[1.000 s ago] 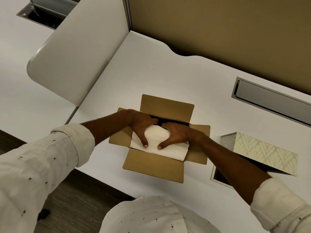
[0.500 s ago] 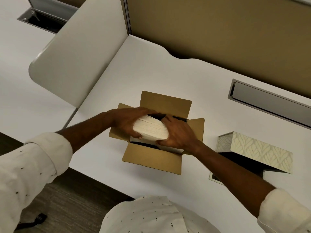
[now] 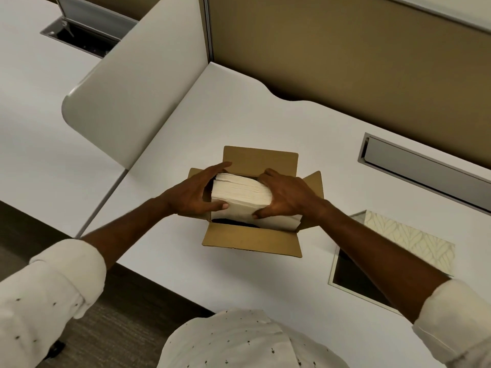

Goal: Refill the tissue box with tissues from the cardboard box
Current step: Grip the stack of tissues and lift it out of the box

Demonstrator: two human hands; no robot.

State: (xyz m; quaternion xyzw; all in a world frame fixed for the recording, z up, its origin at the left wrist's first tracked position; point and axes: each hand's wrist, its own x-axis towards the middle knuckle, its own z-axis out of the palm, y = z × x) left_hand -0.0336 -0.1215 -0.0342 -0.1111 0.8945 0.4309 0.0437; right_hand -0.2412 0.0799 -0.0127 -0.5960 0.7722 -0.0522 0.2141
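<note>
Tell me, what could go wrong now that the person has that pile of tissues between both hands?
1. The stack of tissues is loose sheets, pinched only at its ends by the left hand and right hand; the middle could sag or sheets could slip out.
2. More tissues lie beneath it in the cardboard box, and some may drag along.
3. The tissue box sits to the right, partly behind the right forearm, so the carry could bump it.

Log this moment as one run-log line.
phase: lifting | both hands grip tissue stack | over cardboard box | tissue box open, unfilled
</note>
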